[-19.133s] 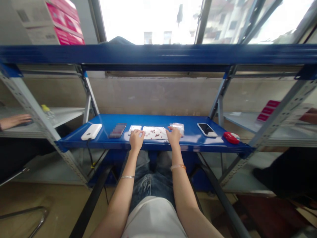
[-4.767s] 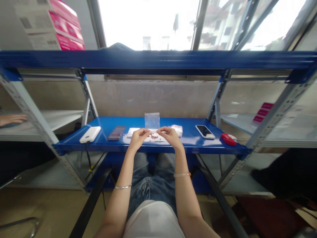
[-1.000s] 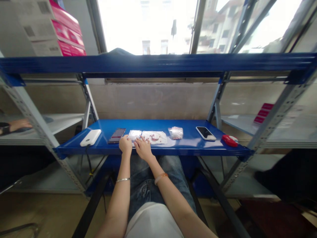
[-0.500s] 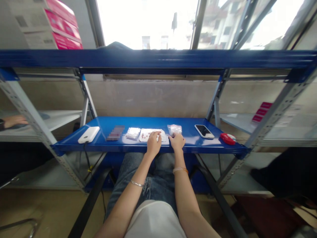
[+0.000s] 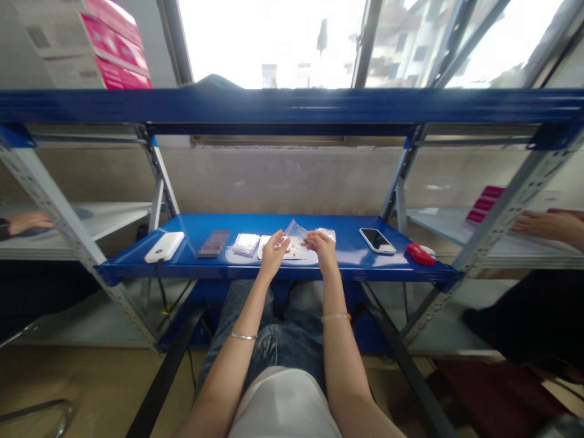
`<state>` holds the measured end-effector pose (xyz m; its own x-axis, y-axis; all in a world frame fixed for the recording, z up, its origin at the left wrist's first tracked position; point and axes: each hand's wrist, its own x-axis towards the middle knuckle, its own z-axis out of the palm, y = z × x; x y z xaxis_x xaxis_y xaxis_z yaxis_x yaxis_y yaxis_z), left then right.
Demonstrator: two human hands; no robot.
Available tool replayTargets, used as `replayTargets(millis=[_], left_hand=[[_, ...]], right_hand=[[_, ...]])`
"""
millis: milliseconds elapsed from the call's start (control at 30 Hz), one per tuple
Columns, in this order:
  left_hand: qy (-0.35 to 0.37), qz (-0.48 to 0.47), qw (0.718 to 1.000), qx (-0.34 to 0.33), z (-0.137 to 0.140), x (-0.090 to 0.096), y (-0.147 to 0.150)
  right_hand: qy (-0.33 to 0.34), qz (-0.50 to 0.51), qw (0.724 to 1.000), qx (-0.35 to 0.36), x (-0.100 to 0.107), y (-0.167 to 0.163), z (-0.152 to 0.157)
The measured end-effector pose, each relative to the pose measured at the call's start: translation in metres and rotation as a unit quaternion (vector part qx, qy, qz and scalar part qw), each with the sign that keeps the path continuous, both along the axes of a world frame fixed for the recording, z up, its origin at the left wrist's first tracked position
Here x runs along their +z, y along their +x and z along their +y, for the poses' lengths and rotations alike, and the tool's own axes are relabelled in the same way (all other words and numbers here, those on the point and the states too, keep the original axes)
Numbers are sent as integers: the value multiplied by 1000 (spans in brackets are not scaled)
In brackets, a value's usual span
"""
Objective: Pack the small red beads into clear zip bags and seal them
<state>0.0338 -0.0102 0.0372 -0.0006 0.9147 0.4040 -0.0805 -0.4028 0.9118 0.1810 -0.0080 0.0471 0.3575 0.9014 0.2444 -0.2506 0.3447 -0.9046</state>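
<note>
Blue table (image 5: 351,228) is filling mid-view, front edge running below both hands. Co-worker's hand at far L (image 5: 30,224) and another's at far R (image 5: 550,226) are resting on neighboring shelves, both cut off by view edges.

L hand (image 5: 272,255) is reaching over table's front edge, palm turned inward, fingers half-curled w/ gap to thumb; can't tell if it's touching the bag. R hand (image 5: 326,250) is mirroring it, wrist bent slightly in, thumb + fingers nearly closed, pinching R side of clear bag (image 5: 295,230). Bag is tilting btwn the hands, above table's front-center, one corner pointing to back edge; contents hard to make out.

White sheet (image 5: 300,254) is lying beneath, near front edge, partly hidden by L hand + bag. White device (image 5: 165,247) is sitting near front-L corner, phone (image 5: 378,240) toward R edge, dark obj (image 5: 214,243) pixelated, unreadable. Bag stack (image 5: 246,244) is lying just L of sheet; bag pile (image 5: 329,233) is mostly hiding behind R hand. Red item (image 5: 420,254) is sitting by front-R corner. Reddish bits (image 5: 293,255) are dotting the sheet, too small to count.
</note>
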Motion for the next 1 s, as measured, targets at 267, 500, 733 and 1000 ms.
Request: replayTargets(millis=[267,500,733,1000], left_hand=[[-14,-43,998,40,-7,21,-26],[83,-33,992,91,-25,40,-36],[152,60,981,101,-44,53,-34],[145,120,981,49,-43,51,-37]], right_hand=[[-2,12,994,113,11,-30,-15],[103,-137,985,-20,27,-37,-28],[80,-158,972,157,49,-53,-55],[45,-69,968,238,44,-54,-53]])
